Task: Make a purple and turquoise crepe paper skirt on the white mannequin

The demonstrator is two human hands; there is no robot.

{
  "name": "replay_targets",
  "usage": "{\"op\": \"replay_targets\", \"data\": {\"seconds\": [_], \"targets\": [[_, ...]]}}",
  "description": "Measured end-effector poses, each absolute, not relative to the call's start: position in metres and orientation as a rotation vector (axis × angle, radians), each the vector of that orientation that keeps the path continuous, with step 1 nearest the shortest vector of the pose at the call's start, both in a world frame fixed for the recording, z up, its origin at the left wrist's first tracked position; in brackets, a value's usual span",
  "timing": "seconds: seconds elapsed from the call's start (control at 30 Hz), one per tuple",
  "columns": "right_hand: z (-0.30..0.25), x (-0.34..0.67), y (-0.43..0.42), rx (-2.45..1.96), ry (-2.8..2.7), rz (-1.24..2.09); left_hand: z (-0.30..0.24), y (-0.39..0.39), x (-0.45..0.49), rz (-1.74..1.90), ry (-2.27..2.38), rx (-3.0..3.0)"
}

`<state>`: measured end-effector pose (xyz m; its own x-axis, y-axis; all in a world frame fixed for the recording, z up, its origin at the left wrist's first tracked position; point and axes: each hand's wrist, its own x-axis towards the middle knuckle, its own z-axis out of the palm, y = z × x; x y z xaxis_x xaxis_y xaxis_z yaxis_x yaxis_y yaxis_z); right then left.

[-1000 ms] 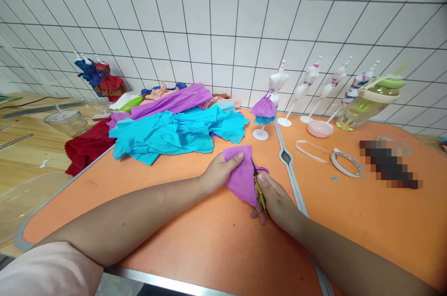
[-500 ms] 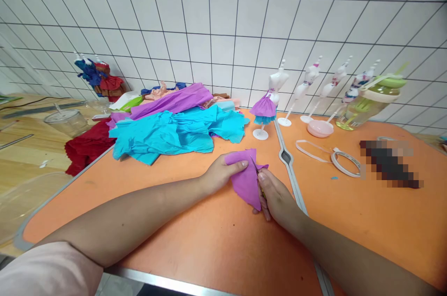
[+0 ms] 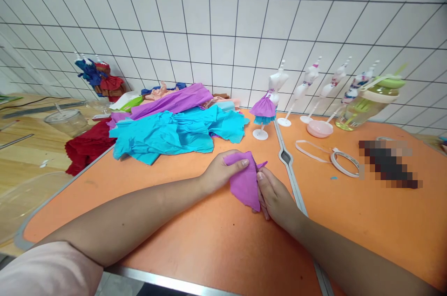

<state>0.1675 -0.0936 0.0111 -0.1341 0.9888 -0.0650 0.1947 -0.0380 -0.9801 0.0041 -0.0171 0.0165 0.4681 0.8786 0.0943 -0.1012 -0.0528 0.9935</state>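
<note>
My left hand (image 3: 228, 168) pinches a piece of purple crepe paper (image 3: 245, 186) between thumb and fingers, above the orange table. Closed around small scissors, my right hand (image 3: 274, 191) is at the paper's right edge. Only a bit of the dark scissor blades (image 3: 256, 168) shows; the handles are hidden in the fingers. A narrow purple strip sticks out to the right of the blades. Behind the hands stands a small white dress form (image 3: 278, 83) wearing a purple and blue paper skirt (image 3: 263, 110).
Crumpled turquoise crepe paper (image 3: 167, 135) and purple paper (image 3: 174, 100) lie at the back left, red paper (image 3: 89, 147) beside them. Several more dress forms, a pink bowl (image 3: 319, 128), a green-lidded bottle (image 3: 370, 103) and a tape roll (image 3: 345, 163) stand or lie right. A metal seam divides the table.
The scissor blades have closed along the purple paper's right edge, and the paper has tilted slightly. Both hands stay in nearly the same place.
</note>
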Motion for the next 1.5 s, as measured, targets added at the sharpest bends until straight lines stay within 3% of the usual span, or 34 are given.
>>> {"op": "replay_targets", "data": {"seconds": [0.67,1.5], "targets": [[0.0121,0.1735,-0.093,-1.138,-1.485,1.436,0.0146,-0.0191,0.0009,0.881,0.585,1.082],[0.0154,0.1703,-0.094,-1.182,-1.506,1.399,0.0147,-0.0187,0.0017,0.805,0.542,0.995]]}}
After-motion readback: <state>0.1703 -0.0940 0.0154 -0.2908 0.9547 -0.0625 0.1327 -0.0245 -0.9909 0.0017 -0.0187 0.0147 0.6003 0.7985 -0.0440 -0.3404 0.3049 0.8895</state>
